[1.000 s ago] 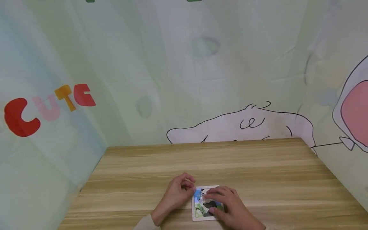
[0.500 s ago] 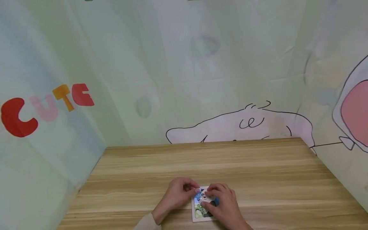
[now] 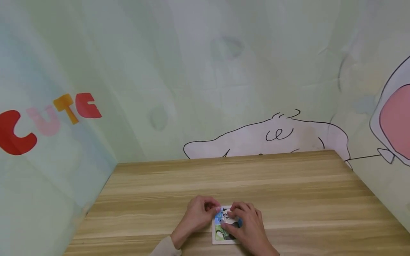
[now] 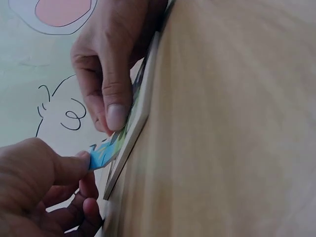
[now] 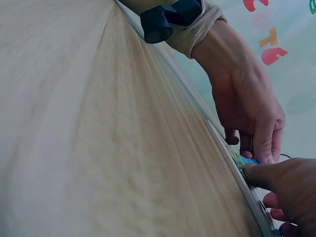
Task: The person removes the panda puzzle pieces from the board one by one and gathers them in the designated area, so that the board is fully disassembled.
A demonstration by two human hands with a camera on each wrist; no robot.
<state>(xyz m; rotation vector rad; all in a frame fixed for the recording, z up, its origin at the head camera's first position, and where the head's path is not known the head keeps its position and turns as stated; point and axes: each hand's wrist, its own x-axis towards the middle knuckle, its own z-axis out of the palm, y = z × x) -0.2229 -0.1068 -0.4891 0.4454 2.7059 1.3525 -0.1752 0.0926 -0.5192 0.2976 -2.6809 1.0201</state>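
A small square panda jigsaw puzzle (image 3: 219, 233) lies in a white frame on the table. At its upper left corner my left hand (image 3: 199, 213) pinches a blue jigsaw piece (image 4: 100, 154) between thumb and fingers. The left wrist view shows this piece tilted up, its corner raised above the frame's edge (image 4: 143, 111). My right hand (image 3: 250, 223) has its thumb and bent index finger set on the panda pieces near the middle, gripping them. It covers the puzzle's right side. In the right wrist view, its thumb (image 5: 264, 174) is close to the left hand's fingertips.
The wood-grain table (image 3: 144, 192) extends around the puzzle on all sides. Behind it hangs a printed cloth backdrop (image 3: 192, 78) with cartoon drawings and coloured letters. A dark strap device (image 5: 170, 19) is on the left wrist.
My right hand has shifted left over the puzzle, its thumb moving in towards the middle. The left hand has dropped slightly and closed on the blue corner piece. The head view has turned a little.
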